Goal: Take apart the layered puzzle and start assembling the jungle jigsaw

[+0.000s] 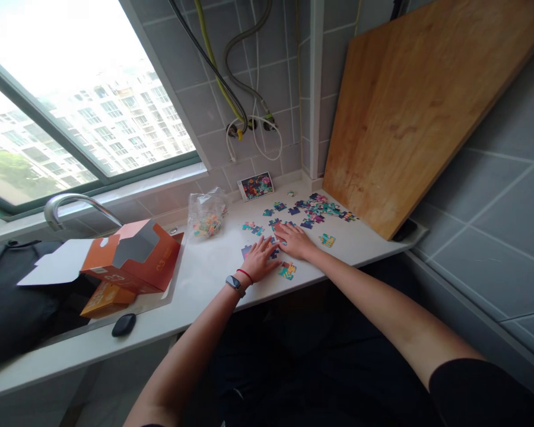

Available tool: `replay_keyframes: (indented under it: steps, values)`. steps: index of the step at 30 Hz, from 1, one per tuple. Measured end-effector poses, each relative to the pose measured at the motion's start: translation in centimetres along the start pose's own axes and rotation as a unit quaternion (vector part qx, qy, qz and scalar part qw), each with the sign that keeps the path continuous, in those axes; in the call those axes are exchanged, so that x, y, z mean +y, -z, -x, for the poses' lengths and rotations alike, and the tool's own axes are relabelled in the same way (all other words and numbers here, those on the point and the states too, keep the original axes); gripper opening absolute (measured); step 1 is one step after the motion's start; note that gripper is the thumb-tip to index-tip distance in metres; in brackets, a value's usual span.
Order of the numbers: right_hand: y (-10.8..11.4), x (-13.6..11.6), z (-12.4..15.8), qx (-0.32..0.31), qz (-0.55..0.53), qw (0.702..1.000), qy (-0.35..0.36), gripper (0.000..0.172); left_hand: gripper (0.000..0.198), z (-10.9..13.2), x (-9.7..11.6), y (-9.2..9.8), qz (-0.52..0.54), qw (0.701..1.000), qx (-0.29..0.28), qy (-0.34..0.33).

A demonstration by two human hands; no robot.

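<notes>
Both hands rest on joined jigsaw puzzle pieces on the white countertop. My left hand, with a watch and a red cord at the wrist, lies with its fingers stretched over the pieces. My right hand is flat beside it, fingers extended, covering part of the same pieces. Small joined groups lie close by: one puzzle cluster below the hands and another puzzle cluster to the right. A heap of loose puzzle pieces spreads behind my right hand. What lies under the palms is hidden.
A picture card leans on the back wall. Left of it stands a clear plastic bag with more pieces. An open orange box, a black case and a faucet are further left. A wooden board leans at the right.
</notes>
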State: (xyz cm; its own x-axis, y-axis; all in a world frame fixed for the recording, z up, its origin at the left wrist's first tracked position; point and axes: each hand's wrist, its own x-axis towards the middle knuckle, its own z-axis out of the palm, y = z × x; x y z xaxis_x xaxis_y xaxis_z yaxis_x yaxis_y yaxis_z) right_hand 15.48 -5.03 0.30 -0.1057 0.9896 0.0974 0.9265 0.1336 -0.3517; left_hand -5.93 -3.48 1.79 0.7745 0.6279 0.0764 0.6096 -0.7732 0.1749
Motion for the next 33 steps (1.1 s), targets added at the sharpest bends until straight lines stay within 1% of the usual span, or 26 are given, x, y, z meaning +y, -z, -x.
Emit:
replay_keyframes:
  steps: [2,4,9,13,15,17,20,22,25,27,29,31,33]
  values:
    - [0.1,-0.1,0.0,0.008,-0.003,1.000,-0.001,0.054,0.057,-0.6,0.8,-0.1,-0.017,0.999,-0.011,0.027]
    - [0.3,-0.1,0.0,0.012,-0.004,1.000,-0.002,0.053,0.054,-0.7,1.1,-0.2,-0.035,0.998,-0.006,0.048]
    - [0.1,0.2,0.2,0.012,-0.004,1.000,0.001,0.055,0.044,-0.1,1.2,-0.5,-0.073,0.996,0.007,0.060]
    - [-0.1,0.2,0.9,0.026,-0.007,1.000,0.003,0.054,0.039,-0.6,1.8,0.5,-0.083,0.995,0.004,0.064]
    - [-0.1,0.1,1.4,0.025,-0.007,1.000,0.000,0.054,0.034,-1.5,1.9,1.3,-0.080,0.995,0.003,0.067]
    - [0.0,-0.1,1.8,0.024,-0.009,1.000,-0.004,0.054,0.032,-2.7,1.4,2.0,-0.075,0.994,0.001,0.081]
    - [0.0,-0.1,2.3,0.019,-0.017,1.000,-0.008,0.054,0.033,-4.8,-0.9,2.6,-0.071,0.992,0.006,0.106]
    - [-0.1,0.0,2.4,0.012,-0.025,1.000,-0.005,0.055,0.034,-6.2,-3.3,2.6,-0.060,0.990,0.027,0.125]
    - [-0.3,0.2,2.5,0.007,-0.034,0.999,0.001,0.057,0.039,-7.7,-7.3,1.8,-0.032,0.987,0.072,0.140]
    - [-0.4,0.4,2.5,0.006,-0.037,0.999,-0.002,0.058,0.037,-8.1,-9.7,0.8,-0.008,0.987,0.110,0.117]
    - [-0.5,0.4,2.5,0.003,-0.035,0.999,-0.003,0.058,0.038,-8.0,-11.5,-0.3,0.017,0.986,0.144,0.086]
    - [-0.5,0.4,2.4,-0.003,-0.029,1.000,-0.002,0.059,0.044,-7.6,-12.8,-1.3,0.049,0.983,0.160,0.070]
    - [-0.5,0.4,2.4,-0.008,-0.023,1.000,-0.004,0.060,0.049,-7.2,-13.4,-2.0,0.062,0.982,0.169,0.062]
